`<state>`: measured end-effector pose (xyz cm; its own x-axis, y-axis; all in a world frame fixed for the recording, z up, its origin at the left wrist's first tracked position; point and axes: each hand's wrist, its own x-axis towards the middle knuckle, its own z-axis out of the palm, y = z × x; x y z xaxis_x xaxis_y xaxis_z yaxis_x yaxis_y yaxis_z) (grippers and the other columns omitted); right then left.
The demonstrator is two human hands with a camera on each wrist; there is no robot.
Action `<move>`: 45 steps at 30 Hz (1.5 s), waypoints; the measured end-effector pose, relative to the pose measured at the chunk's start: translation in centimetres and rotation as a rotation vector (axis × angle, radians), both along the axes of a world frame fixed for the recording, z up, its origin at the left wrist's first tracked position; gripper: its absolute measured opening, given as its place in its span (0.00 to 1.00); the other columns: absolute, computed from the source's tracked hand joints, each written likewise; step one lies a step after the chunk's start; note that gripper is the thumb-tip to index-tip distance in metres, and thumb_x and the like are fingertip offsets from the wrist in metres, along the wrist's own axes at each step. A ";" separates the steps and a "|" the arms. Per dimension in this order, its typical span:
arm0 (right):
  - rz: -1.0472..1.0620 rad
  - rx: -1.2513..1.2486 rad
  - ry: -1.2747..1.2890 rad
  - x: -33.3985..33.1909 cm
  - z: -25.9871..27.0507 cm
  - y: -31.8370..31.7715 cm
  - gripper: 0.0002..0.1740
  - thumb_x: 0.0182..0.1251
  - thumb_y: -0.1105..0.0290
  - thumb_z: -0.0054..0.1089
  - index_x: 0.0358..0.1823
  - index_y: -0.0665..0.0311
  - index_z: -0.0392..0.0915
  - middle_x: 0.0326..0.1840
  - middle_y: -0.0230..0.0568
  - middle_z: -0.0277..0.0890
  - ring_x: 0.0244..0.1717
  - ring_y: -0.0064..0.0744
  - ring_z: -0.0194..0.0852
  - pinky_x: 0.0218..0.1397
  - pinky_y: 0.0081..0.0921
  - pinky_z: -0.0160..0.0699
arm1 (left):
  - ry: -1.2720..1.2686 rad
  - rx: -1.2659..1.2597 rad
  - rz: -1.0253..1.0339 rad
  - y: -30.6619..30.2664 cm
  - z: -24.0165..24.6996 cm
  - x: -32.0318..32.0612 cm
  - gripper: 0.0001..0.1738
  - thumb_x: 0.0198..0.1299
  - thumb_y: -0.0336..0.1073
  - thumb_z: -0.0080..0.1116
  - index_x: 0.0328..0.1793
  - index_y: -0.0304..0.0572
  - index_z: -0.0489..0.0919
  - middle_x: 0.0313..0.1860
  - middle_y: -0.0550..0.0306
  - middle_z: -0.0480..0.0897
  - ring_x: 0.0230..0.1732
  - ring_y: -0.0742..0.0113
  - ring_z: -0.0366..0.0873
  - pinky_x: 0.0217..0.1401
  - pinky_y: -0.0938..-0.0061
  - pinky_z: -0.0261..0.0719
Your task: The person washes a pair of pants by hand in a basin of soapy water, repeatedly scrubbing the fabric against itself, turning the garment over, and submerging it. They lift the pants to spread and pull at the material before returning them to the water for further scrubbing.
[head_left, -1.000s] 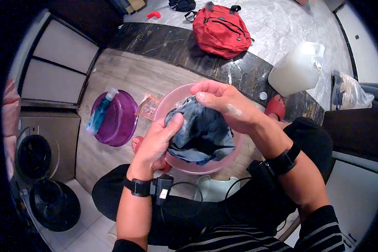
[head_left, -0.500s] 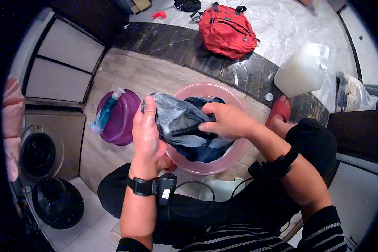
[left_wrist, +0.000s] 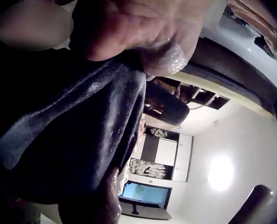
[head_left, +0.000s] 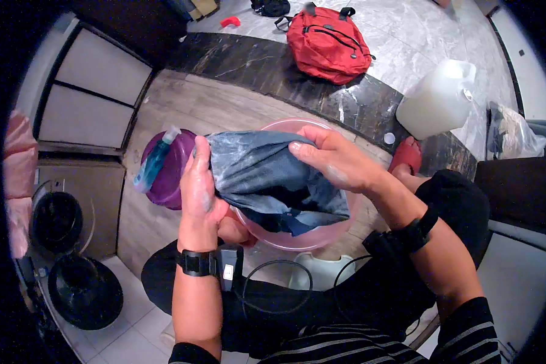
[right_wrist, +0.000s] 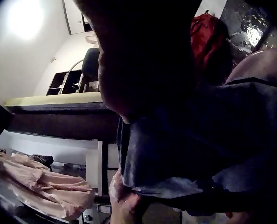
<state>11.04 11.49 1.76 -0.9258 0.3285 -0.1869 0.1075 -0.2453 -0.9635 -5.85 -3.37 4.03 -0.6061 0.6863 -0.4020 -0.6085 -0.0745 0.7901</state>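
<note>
You have the blue denim-like garment (head_left: 261, 167) spread between your hands over the pink basin (head_left: 321, 240), its left end reaching past the rim. Your right hand (head_left: 340, 161) pinches the upper edge between thumb and fingers; your left hand (head_left: 201, 188) meets the left end, but whether its fingers close on the cloth cannot be told. Foam shows on both hands, so a slip is the chief risk: an insecure left hold could drop that end outside the basin and drip onto the floor. Obstructions: the purple basin (head_left: 177, 189), with a teal bottle (head_left: 153, 165) leaning across it, lies close to your left hand and could be knocked. The white jug (head_left: 431, 103) and red backpack (head_left: 327, 48) stand well apart.
</note>
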 end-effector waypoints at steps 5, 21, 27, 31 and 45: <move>-0.158 0.199 -0.002 -0.4 -2.4 0.4 0.23 0.69 0.55 0.49 0.54 0.67 0.75 0.45 0.39 0.81 0.46 0.32 0.78 0.52 0.30 0.73 | 0.102 -0.062 -0.048 0.6 0.0 0.6 0.25 0.71 0.52 0.47 0.51 0.33 0.75 0.47 0.51 0.82 0.46 0.64 0.81 0.52 0.68 0.79; -0.332 0.203 -0.228 -1.4 0.0 0.0 0.26 0.69 0.48 0.49 0.46 0.67 0.78 0.41 0.51 0.81 0.45 0.43 0.80 0.51 0.34 0.73 | 0.106 -0.057 -0.065 1.5 -1.9 2.5 0.26 0.72 0.54 0.43 0.53 0.36 0.78 0.48 0.54 0.82 0.46 0.63 0.81 0.54 0.69 0.78; -0.184 0.520 -0.098 -2.2 0.8 -5.5 0.16 0.67 0.59 0.53 0.47 0.64 0.74 0.36 0.53 0.78 0.40 0.47 0.79 0.45 0.35 0.75 | 0.067 -0.084 -0.043 1.8 -3.5 3.2 0.17 0.72 0.47 0.47 0.49 0.42 0.75 0.43 0.62 0.78 0.43 0.75 0.74 0.46 0.76 0.74; -0.468 0.633 -0.213 -3.5 0.4 -4.9 0.16 0.68 0.58 0.50 0.51 0.58 0.70 0.33 0.60 0.79 0.35 0.63 0.78 0.41 0.54 0.77 | 0.140 -0.211 0.061 3.2 -2.0 8.6 0.16 0.71 0.46 0.43 0.51 0.46 0.77 0.40 0.61 0.79 0.42 0.72 0.77 0.44 0.74 0.76; -0.360 0.512 -0.384 -2.9 0.5 -6.8 0.15 0.70 0.64 0.46 0.55 0.60 0.70 0.40 0.63 0.78 0.43 0.65 0.76 0.47 0.53 0.74 | -0.208 -0.220 -0.068 2.2 -5.1 5.1 0.23 0.71 0.50 0.46 0.56 0.35 0.74 0.47 0.53 0.79 0.47 0.68 0.77 0.48 0.72 0.76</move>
<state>8.12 4.65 2.25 -0.6443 0.7331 -0.2177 0.4580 0.1419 -0.8776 -0.76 -1.17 -1.09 -0.4510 0.6049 -0.6563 -0.7564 0.1312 0.6408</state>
